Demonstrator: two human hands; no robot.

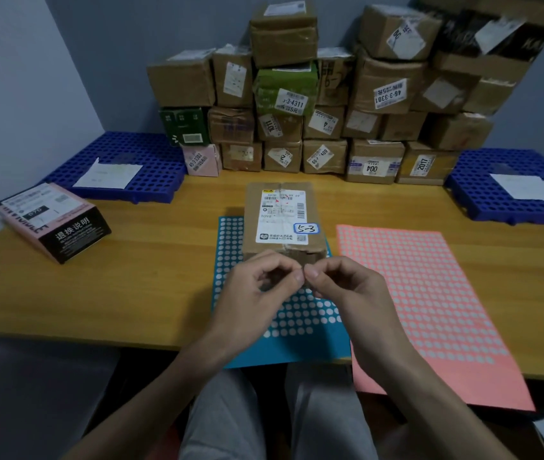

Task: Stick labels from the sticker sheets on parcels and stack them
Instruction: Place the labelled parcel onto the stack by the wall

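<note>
A brown cardboard parcel [280, 220] with a white shipping label and a blue-edged "5-3" tag stands on the blue sticker sheet [227, 260] at the table's middle. A pink sticker sheet [430, 293] lies to its right. My left hand [257, 290] and my right hand [347, 283] meet just in front of the parcel, over the blue sheet. Their thumbs and forefingers pinch together at one spot. Something tiny seems held between the fingertips, too small to make out.
A pink and black box [51, 220] lies at the table's left. Blue perforated trays [124, 161] [513, 184] with white papers sit at the back left and right. A wall of stacked parcels [314, 104] fills the back. The wooden table's edge [98, 340] is near me.
</note>
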